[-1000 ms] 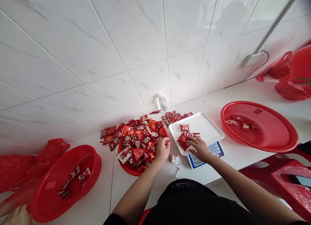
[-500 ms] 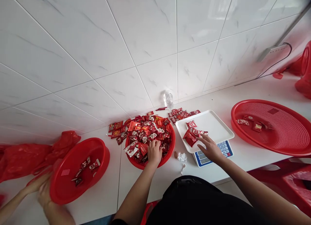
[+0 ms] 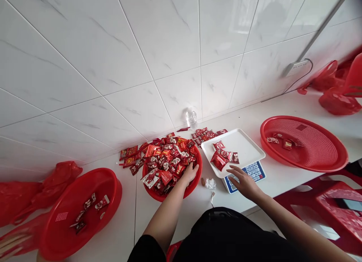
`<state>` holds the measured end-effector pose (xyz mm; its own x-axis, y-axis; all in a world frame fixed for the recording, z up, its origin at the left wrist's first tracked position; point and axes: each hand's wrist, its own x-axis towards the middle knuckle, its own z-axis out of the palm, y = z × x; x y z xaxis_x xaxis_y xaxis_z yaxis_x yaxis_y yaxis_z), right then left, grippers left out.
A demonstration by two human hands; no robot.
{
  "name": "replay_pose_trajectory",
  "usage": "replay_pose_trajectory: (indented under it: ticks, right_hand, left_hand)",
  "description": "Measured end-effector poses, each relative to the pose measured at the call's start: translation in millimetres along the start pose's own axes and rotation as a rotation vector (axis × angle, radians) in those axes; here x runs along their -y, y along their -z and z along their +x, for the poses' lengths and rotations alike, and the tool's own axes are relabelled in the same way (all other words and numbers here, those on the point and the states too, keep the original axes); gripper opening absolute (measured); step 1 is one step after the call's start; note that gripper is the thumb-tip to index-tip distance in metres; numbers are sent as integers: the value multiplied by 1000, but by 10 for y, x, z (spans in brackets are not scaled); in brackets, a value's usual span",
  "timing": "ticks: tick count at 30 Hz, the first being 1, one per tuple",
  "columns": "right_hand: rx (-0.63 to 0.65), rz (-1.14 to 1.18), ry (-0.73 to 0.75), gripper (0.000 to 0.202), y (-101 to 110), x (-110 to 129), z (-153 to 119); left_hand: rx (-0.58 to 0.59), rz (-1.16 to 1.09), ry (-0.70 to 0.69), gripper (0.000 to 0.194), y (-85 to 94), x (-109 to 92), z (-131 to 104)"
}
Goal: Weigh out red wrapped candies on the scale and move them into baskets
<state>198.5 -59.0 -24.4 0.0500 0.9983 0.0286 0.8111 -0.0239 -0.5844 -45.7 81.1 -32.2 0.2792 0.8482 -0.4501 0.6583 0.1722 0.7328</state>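
My left hand [image 3: 190, 173] reaches into the right side of a round red basket [image 3: 199, 179] heaped with small wrapped candies [image 3: 166, 166]. Its fingers curl down together among the wrappers, and the fingertips are hidden, so whatever they hold does not show. My right hand [image 3: 242, 181] hovers by the front edge of a white weighing tray [image 3: 245, 144], fingers spread and holding nothing. Several red packets [image 3: 220, 160] lie on the left half of that tray. Beneath it sits a scale with a blue keypad [image 3: 254, 172].
A red basket [image 3: 114, 207] with a few candies stands left, near another person's hand [image 3: 17, 243]. Another red basket [image 3: 325, 141] is at right. Loose candies [image 3: 203, 135], a plastic bottle [image 3: 192, 119] and crumpled tissue [image 3: 210, 183] lie around. Red bags [image 3: 333, 100] rest far right.
My left hand has shifted to the right within the heaped basket. My right hand has drawn slightly back from the packets on the tray. The other person's hands moved lower left.
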Motion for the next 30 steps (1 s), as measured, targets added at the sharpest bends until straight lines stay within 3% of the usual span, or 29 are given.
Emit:
replay_pose_trajectory:
  ticks: [5, 10, 13, 15, 19, 22, 26, 30]
  right_hand:
    - [9, 7, -62, 33, -43, 56, -175]
    - [11, 28, -91, 34, -67, 132, -292]
    - [20, 46, -113, 34, -55, 108, -327]
    - [26, 56, -122, 34, -34, 63, -322]
    - [37, 85, -98, 34, 42, -54, -224]
    - [66, 108, -56, 35, 118, -185, -108]
    - [147, 119, 16, 37, 272, -434, 30]
    - [244, 127, 128, 36, 479, -656, 123]
  left_hand:
    - [152, -39, -21, 40, 113, 81, -43]
    - [126, 6, -157, 31, 182, 121, -78]
    - [12, 92, -234, 26, 189, 115, -119]
    - [-128, 137, -263, 29, 200, 77, -163]
    - [-390, 97, -330, 32, 188, -161, -283]
    - [-380, -14, -371, 28, -36, -462, -369]
    - [-227, -107, -435, 28, -706, -829, -374]
    - [-261, -25, -467, 29, -1280, -1033, -264]
